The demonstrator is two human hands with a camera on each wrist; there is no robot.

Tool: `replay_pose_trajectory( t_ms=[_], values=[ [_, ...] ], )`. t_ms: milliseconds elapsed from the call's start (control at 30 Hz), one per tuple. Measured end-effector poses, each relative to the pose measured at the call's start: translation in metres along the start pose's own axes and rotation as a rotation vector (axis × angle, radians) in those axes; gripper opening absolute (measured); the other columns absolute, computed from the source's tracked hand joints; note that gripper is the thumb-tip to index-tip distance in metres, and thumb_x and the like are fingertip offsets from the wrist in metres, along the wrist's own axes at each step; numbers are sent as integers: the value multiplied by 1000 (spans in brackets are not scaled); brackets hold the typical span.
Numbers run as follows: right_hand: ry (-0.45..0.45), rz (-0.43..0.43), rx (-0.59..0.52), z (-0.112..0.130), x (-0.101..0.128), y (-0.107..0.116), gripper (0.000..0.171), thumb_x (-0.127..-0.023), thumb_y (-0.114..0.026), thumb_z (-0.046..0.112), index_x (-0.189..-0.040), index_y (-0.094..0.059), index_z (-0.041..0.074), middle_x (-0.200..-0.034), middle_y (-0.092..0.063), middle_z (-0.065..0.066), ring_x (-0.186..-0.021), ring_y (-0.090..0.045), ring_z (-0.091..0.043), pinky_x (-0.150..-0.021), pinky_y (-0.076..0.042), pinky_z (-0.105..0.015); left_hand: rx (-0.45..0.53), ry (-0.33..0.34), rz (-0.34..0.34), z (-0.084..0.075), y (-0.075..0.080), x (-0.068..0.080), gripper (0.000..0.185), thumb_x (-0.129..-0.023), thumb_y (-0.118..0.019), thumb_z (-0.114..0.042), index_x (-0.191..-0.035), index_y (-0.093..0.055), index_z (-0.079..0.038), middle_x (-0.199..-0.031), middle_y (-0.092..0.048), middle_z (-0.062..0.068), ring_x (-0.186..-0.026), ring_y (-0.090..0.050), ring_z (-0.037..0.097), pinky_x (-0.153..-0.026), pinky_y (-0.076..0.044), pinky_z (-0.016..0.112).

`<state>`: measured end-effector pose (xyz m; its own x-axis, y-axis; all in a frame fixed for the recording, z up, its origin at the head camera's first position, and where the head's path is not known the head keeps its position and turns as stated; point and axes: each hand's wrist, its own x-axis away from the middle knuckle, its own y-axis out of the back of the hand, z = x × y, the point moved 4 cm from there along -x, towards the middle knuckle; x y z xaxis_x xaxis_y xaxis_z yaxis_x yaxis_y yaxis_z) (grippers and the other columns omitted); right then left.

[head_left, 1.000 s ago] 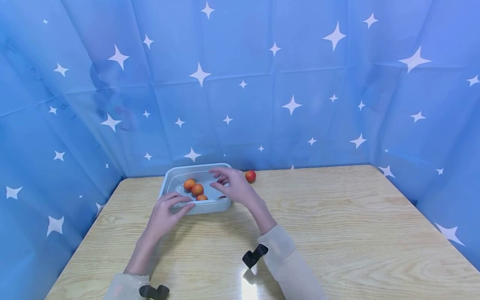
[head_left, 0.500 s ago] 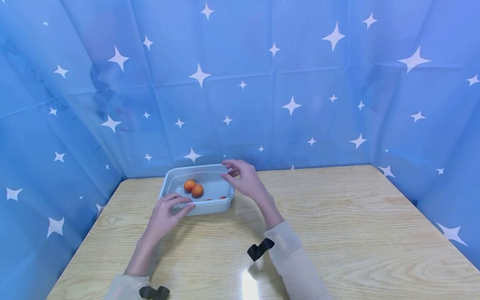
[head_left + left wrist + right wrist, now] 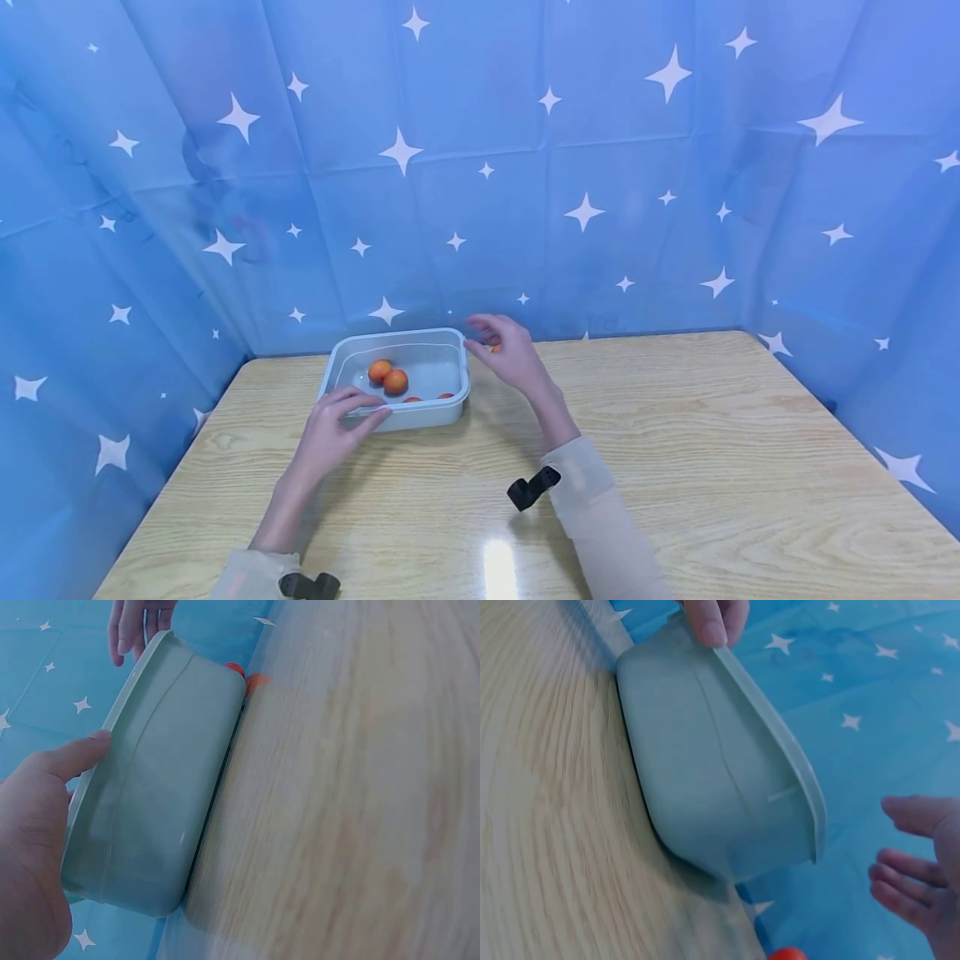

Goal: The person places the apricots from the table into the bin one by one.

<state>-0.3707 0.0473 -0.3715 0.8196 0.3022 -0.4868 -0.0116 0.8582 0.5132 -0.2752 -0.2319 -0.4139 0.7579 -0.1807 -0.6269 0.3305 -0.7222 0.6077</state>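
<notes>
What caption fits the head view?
Left hand holds a pale tub of orange fruit; right hand reaches beside it.

Pale tub (image 3: 453, 406), near the tabletop's (image 3: 675, 433) far left corner: I count two orange fruits (image 3: 388, 377) inside plus two more peeking over its near wall. My left hand (image 3: 333, 427) holds the near rim. My right hand (image 3: 508, 354), fingers relaxed, hovers over a fruit (image 3: 495, 348) by the far edge.
</notes>
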Motion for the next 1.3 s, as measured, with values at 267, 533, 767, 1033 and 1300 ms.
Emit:
replay_pose_trajectory(
  t_ms=[267,533,767,1033,1300],
  values=[
    [-54,5,27,-23,1,5,45,-95,-73,21,-134,-62,4,-131,-60,-16,-113,-63,-39,-91,-55,-43,5,2,8,1,0,0,16,-83,-85,-17,-97,-80,-14,-91,-70,-6,-91,-62,13,-83,-47,34],
    [-112,29,140,-42,4,9,48,-95,-72,26,-137,-60,5,-136,-58,-14,-126,-54,-32,-106,-43,-47,10,-3,6,1,0,0,15,-83,-85,-17,-96,-80,-14,-91,-69,-8,-92,-62,13,-84,-47,33],
    [-143,44,205,-57,8,8,46,-95,-70,24,-137,-61,6,-136,-58,-16,-129,-50,-34,-109,-39,-50,6,-3,2,0,0,0,15,-82,-85,-17,-96,-80,-14,-90,-69,-9,-93,-62,13,-84,-47,35],
    [-198,133,259,-69,13,6,51,-97,-69,27,-141,-57,5,-139,-53,-23,-129,-48,-42,-107,-39,-56,11,21,23,-2,-1,-1,15,-84,-85,-19,-97,-80,-14,-91,-69,-8,-93,-62,12,-84,-49,37],
    [-222,190,276,-79,16,-1,45,-98,-67,23,-140,-59,7,-128,-58,-20,-116,-54,-36,-97,-47,-52,7,56,36,-2,0,0,16,-85,-84,-19,-99,-80,-13,-93,-69,-7,-94,-61,13,-86,-49,41]
  ],
)
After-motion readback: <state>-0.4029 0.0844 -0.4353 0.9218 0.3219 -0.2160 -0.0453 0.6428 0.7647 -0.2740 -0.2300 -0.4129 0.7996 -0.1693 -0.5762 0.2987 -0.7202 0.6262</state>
